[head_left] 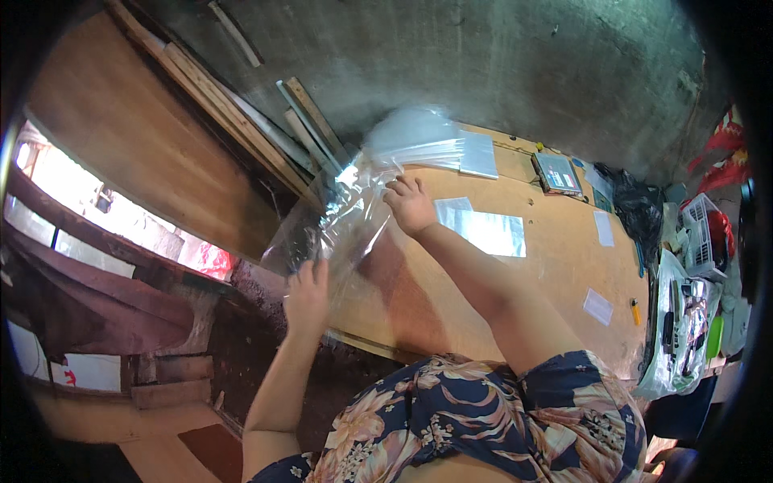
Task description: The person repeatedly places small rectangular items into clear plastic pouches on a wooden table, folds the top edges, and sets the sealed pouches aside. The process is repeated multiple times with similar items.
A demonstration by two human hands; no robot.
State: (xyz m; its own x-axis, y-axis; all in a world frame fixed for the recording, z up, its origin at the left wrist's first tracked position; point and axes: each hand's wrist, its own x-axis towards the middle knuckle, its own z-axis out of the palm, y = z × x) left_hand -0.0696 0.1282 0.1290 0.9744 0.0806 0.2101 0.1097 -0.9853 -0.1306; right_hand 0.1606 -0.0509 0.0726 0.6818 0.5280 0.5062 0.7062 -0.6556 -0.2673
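Observation:
A large sheet of clear plastic film (354,221), crinkled and shiny, hangs between my two hands over the left end of the wooden table. My left hand (308,296) grips its lower near edge, fingers curled against the film. Farther up and to the right, my right hand (411,205) has its fingers bent on the film's right edge. Just beyond it lies a fanned stack of clear plastic bags (419,145). Flat pieces of clear plastic (487,233) rest on the table to the right of my right hand.
The wooden table (555,274) stands against a grey wall. A boxy device (557,174) and a black plastic bag (632,205) lie at its back right. An orange cutter (635,312) is near the right edge, beside a white basket (702,237). Wooden planks (233,121) lean at the left.

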